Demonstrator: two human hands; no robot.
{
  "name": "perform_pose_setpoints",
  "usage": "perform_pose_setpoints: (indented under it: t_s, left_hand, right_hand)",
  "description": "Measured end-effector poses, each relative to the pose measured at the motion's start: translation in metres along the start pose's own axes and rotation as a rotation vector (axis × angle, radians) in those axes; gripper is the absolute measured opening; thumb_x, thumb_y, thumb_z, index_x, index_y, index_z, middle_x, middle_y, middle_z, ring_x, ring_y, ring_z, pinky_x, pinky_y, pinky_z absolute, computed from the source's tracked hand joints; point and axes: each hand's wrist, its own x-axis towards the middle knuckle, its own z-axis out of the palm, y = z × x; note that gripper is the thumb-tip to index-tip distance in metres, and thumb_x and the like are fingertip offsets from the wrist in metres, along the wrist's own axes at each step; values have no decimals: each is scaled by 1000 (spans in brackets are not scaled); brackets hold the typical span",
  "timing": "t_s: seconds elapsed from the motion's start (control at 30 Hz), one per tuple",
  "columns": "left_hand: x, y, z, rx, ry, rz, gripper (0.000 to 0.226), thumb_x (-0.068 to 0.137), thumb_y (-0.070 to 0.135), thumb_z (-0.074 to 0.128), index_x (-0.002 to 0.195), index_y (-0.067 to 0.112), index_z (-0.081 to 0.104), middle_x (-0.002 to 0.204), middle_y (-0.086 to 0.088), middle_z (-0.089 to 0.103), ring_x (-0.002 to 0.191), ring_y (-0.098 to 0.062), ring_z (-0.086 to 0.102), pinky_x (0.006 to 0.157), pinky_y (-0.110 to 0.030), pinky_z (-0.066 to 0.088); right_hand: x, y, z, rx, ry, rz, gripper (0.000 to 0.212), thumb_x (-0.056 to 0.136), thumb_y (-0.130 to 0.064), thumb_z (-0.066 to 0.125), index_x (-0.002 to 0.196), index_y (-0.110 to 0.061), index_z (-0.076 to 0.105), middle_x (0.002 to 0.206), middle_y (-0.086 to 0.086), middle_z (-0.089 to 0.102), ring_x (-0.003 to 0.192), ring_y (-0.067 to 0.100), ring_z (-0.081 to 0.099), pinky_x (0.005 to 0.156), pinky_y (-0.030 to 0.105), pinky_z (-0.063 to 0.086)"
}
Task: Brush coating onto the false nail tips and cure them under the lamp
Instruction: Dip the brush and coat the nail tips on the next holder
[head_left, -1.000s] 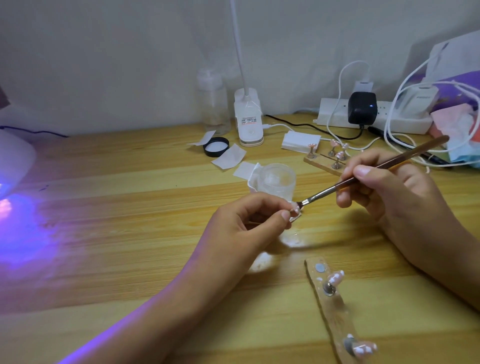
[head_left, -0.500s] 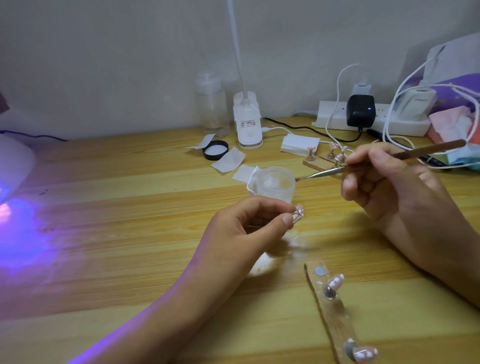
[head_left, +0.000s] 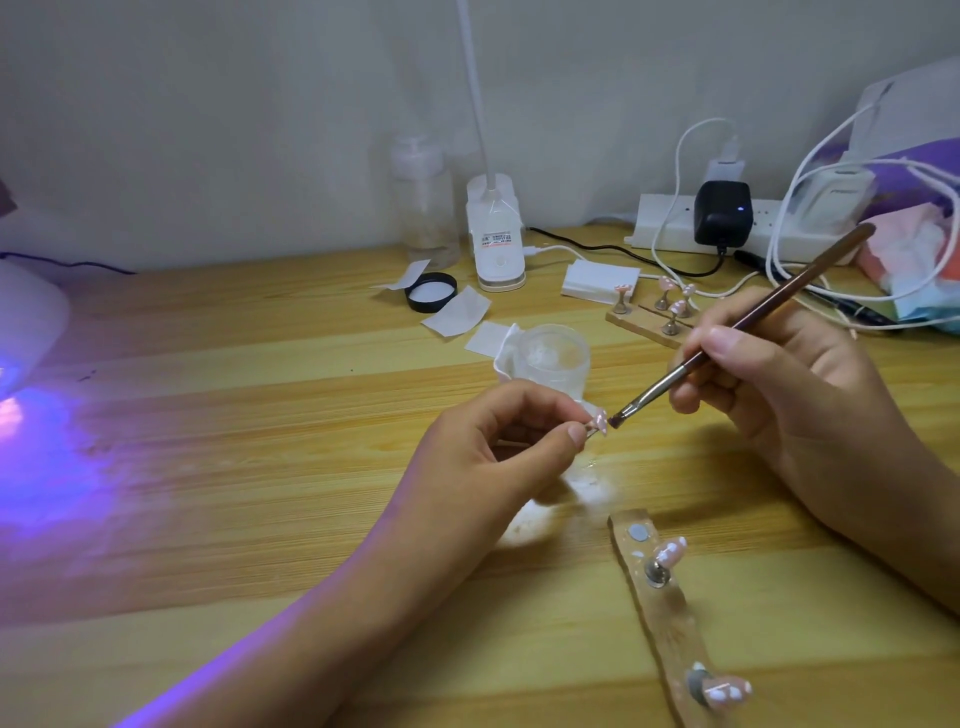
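Nearest you, a wooden strip (head_left: 670, 623) is lying on the desk (head_left: 311, 415). Beyond it, your left hand (head_left: 493, 452) is pinching a nail tip (head_left: 598, 419) with curled fingers, and your right hand (head_left: 779, 384) is gripping the brush (head_left: 753, 317), bristles right at that tip. Far left, the lamp (head_left: 26, 322) is glowing violet.

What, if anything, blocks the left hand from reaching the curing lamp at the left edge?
Likely nothing, so yes: only bare table lies between the left hand, pinching a nail tip, and the lamp. The brush is at the tip from the other side.
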Motion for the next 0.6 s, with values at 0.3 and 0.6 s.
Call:
perform_pose_setpoints:
  t_s: [0.3,0.6]
  left_hand:
    - [1,-1,-1,0,-12,-7,6,85,22,68,86,25,74,84,2,71,69,-4,61,69,-28,57]
    - [0,-1,0,5,-11,-1,8,83,23,67,83,28,74,77,7,69,67,-4,62,67,-26,58]
  right_hand:
    - [2,4,0,-20,117,-36,13,82,-26,68,86,-15,63,73,2,67,67,15,67,66,22,55]
    - [0,3,0,-3,-38,-61,18,78,-37,76,83,-23,67,77,0,65,68,16,67,66,23,54]
